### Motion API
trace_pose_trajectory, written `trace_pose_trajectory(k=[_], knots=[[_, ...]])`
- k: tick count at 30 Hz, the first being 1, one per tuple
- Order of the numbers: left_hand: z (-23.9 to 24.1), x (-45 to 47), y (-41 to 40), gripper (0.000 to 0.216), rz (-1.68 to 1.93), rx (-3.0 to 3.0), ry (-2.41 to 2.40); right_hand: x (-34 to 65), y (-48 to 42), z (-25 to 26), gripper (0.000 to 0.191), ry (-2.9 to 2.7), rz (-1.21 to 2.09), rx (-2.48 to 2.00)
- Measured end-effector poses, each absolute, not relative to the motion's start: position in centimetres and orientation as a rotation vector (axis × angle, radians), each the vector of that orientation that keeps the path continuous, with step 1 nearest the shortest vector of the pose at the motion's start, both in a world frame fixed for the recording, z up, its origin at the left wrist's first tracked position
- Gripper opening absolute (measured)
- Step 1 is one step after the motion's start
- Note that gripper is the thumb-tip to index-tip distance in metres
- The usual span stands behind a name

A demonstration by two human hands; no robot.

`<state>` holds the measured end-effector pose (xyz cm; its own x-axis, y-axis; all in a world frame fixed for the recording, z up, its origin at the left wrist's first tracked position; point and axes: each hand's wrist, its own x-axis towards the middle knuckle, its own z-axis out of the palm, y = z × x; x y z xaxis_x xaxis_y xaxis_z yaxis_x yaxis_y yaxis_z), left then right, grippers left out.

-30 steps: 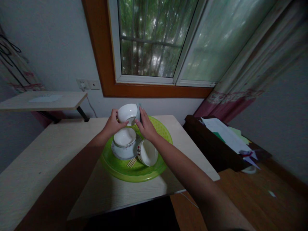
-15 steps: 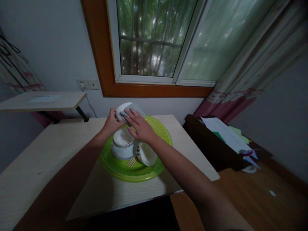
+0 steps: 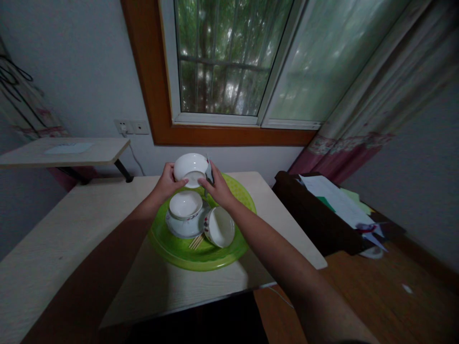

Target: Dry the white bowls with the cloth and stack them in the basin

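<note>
A white bowl [image 3: 191, 165] is held up above the far part of a green tray [image 3: 201, 265], tilted with its foot ring towards me. My left hand [image 3: 168, 182] grips its left side, thumb near the foot. On the right side my right hand [image 3: 219, 187] is closed on the bowl, with a grey cloth [image 3: 210, 173] mostly hidden between hand and bowl. Below, a second white bowl [image 3: 185, 204] rests on a larger upturned-looking white dish [image 3: 182, 228]. Beside them a patterned bowl [image 3: 221, 228] lies on its side, near several chopsticks [image 3: 196, 241].
The tray stands on a pale wooden table [image 3: 82, 224] against the wall below a window [image 3: 229, 62]. A small raised shelf [image 3: 68, 155] is at the left. On the right, beyond the table edge, sits a dark brown box-like piece [image 3: 311, 220] with papers [image 3: 333, 198].
My right hand has shifted from lying across the bowl with the cloth to its right side. The bowl has turned more towards me, and the cloth now shows only partly.
</note>
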<state>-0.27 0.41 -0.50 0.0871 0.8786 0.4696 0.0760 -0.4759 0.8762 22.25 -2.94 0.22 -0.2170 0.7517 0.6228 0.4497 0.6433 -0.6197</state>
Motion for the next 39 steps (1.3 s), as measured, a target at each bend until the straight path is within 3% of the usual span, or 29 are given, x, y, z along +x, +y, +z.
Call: trace_pose_trajectory(k=[10,20,28,32,39], knots=[[-1.1,-0.1,0.4,0.073,1.359,1.804,0.961,22.8,-2.6,0.2,0.090,-1.828,0.321,-0.941],[0.2,0.4,-1.2,0.064,1.327,2.125,1.196,23.6,-2.9,0.7,0.072,-2.060,0.105,-0.872],[0.9,0.8,-1.6,0.054,1.251,2.273,1.261,22.1,-5.0,2.0,0.073,-2.239,-0.074,-0.796],[1.0,0.9,-1.7,0.054,1.292,2.214,1.306,21.5,-5.4,2.5,0.063,-2.165,-0.052,-0.872],[1.1,0.8,-1.8,0.056,1.334,2.180,1.349,22.5,-3.6,1.2,0.062,-1.921,0.102,-1.021]])
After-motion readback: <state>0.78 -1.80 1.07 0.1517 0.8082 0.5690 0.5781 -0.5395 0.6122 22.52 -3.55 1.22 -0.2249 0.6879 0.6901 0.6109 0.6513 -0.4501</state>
